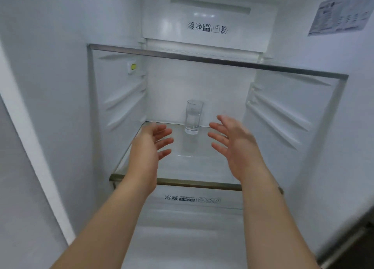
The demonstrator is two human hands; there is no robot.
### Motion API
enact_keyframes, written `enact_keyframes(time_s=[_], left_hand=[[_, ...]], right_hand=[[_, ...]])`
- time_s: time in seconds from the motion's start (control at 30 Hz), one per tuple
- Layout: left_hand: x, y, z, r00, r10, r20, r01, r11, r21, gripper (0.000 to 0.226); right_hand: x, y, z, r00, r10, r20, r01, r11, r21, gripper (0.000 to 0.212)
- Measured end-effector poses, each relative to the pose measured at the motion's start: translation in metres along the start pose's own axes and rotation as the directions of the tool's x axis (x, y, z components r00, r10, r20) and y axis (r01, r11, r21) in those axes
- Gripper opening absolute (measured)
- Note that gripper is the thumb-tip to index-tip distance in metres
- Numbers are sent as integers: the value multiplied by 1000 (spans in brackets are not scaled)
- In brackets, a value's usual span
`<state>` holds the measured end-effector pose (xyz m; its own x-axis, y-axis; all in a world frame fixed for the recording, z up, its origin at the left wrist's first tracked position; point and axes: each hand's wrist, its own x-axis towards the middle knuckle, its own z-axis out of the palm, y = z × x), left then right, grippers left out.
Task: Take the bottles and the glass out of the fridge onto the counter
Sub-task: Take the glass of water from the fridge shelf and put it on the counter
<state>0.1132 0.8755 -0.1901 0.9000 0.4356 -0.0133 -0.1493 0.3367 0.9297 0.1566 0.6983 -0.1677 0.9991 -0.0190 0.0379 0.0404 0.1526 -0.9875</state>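
Observation:
A clear glass [193, 117], partly filled with water, stands upright near the back of the lower glass shelf [182, 167] inside the open fridge. My left hand [149, 147] reaches in over the shelf, to the left of the glass and nearer to me, fingers apart, palm turned inward. On the other side my right hand [232, 145] mirrors it, fingers spread. Neither hand touches the glass. No bottle is in view.
An upper glass shelf [218, 61] with a metal front rim spans the fridge above the hands. White ribbed side walls close in left and right. A drawer with a label [192, 199] sits below the lower shelf. A sticker [342, 16] is on the right wall.

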Motion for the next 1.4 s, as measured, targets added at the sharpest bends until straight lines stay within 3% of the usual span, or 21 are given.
enact_keyframes(time_s=[0.23, 0.47, 1.23, 1.4], left_hand=[[32, -26, -4, 997, -46, -57, 45, 999, -26, 38], [47, -33, -13, 996, -88, -31, 85, 992, -91, 45], [81, -42, -7, 999, -29, -19, 28, 999, -40, 50], [82, -43, -9, 1000, -27, -16, 26, 999, -28, 51]], right_hand=[[82, 25, 4, 987, -53, 152, 80, 980, -181, 66], [141, 47, 14, 985, -36, 170, 78, 966, -248, 86], [194, 78, 40, 980, -149, 133, 175, 961, -214, 77], [196, 77, 35, 981, -117, 154, 144, 973, -178, 74]])
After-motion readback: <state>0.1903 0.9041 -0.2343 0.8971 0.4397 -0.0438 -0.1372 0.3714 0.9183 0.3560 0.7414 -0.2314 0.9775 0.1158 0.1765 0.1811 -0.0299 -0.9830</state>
